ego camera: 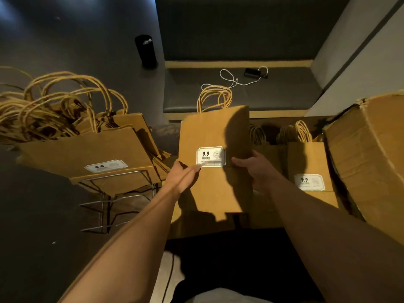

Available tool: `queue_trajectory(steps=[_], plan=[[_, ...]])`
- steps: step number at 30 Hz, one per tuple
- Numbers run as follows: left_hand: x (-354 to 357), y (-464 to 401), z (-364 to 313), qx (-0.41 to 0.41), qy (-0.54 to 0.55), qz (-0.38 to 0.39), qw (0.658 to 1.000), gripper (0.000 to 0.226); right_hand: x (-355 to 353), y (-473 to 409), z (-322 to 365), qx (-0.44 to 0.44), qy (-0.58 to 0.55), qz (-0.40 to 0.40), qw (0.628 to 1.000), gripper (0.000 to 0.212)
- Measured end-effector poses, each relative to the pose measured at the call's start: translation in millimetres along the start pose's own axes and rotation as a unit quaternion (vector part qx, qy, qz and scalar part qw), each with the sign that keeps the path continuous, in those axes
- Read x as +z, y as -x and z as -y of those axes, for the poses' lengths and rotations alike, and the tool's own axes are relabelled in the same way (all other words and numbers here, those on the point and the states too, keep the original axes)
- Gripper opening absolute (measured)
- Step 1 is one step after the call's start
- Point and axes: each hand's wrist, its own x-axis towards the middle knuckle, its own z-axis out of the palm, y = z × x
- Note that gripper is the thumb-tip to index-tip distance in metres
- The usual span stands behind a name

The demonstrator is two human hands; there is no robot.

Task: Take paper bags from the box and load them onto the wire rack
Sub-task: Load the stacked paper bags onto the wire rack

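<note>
I hold a flat brown paper bag (209, 132) with twisted handles and a white 9.9 label upright in the middle of the view. My left hand (184, 176) grips its left edge beside the label. Its right edge is gripped by my right hand (253, 169). To the left, a thick stack of the same bags (87, 147) lies on the wire rack (105, 206), handles fanned up and to the left. At the right, more bags (310, 162) stand inside the cardboard box (367, 154), whose torn flap rises at the far right.
A dark padded bench (240, 92) runs behind the bags, with a white cable and a small black device (252, 72) on it. A black cylindrical bin (146, 50) stands on the dark floor at the back. A pale wall panel (360, 57) closes the right side.
</note>
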Motion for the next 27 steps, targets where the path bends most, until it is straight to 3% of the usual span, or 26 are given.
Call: queue_trajectory(steps=[3, 7, 15, 20, 21, 25, 27], plan=[[-9.7, 5.3, -14.8, 0.026, 0.098, 0.015, 0.995, 0.035, -14.6, 14.2, 20.3, -0.008, -0.019, 0.022, 1.0, 0.032], [-26.6, 17.3, -35.9, 0.099, 0.097, 0.009, 0.99, 0.016, -22.7, 23.3, 41.6, -0.053, -0.007, 0.035, 0.998, 0.037], [-58.4, 45.6, -62.8, 0.238, 0.07, -0.08, 0.966, 0.015, 10.5, 27.7, 55.0, -0.128, -0.022, 0.007, 0.992, 0.032], [-89.2, 59.7, -58.3, 0.275, 0.101, -0.109, 0.95, 0.006, 43.2, 40.8, 72.5, -0.164, -0.007, 0.059, 0.985, 0.032], [-95.7, 64.5, -56.9, 0.277, 0.13, -0.112, 0.946, 0.003, 49.3, 42.5, 76.5, -0.163, 0.001, 0.06, 0.985, 0.031], [-123.2, 75.9, -48.8, 0.203, 0.336, -0.105, 0.914, 0.03, 71.7, 46.4, 90.7, -0.145, 0.013, 0.064, 0.987, 0.029], [-137.4, 77.8, -40.6, 0.17, 0.349, -0.14, 0.911, 0.027, 84.3, 48.9, 95.3, -0.136, 0.01, 0.073, 0.988, 0.029]])
